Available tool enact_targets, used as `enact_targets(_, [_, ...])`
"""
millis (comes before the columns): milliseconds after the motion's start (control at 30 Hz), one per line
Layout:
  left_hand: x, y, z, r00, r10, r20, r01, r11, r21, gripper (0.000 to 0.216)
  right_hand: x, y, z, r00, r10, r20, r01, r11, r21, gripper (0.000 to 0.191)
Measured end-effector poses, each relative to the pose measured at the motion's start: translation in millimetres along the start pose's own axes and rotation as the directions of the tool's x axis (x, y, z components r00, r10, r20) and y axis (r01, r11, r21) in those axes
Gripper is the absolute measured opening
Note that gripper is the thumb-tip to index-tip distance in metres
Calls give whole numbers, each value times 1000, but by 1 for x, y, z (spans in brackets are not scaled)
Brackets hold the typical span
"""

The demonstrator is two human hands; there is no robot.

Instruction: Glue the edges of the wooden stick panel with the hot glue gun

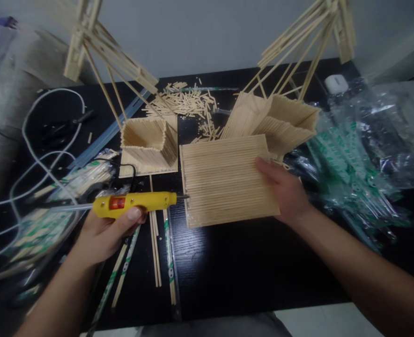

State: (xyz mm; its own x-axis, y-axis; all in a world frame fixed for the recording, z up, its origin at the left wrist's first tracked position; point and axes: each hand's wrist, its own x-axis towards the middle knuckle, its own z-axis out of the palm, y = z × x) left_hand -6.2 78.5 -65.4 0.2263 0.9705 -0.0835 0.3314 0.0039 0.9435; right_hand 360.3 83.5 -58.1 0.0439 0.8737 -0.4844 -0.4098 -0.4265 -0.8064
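My left hand [114, 229] is closed around a yellow hot glue gun [151, 201] with a clear glue stick [70, 207] coming out of its rear. The gun's nozzle touches or nearly touches the left edge of a flat panel of wooden sticks [228, 182]. My right hand [286, 189] grips that panel by its right side, thumb on the face and fingers hidden behind. Behind the panel stand two stick-built models, one with a square open box [144, 135] at left, the other with a tilted box [287, 119] at right.
Cut stick pieces [184, 100] lie heaped at the back. Green-and-white chopstick wrappers [354, 159] and clear plastic fill the right. At left are a white cable [26, 126], dark scissors [64, 126] and wrapped chopsticks [41, 231]. Loose chopsticks [154, 252] lie near the front.
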Motion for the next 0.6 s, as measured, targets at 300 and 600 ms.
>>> enact_targets(300, [-4,-5,1,988,-101,-113,91,991,-96,52,-2,4,-1,999,30,28,-30,1000,-2,35])
enact_targets(600, [-2,-6,1,982,-139,-131,117,980,-158,56,-5,5,1,996,48,70,-48,999,-4,39])
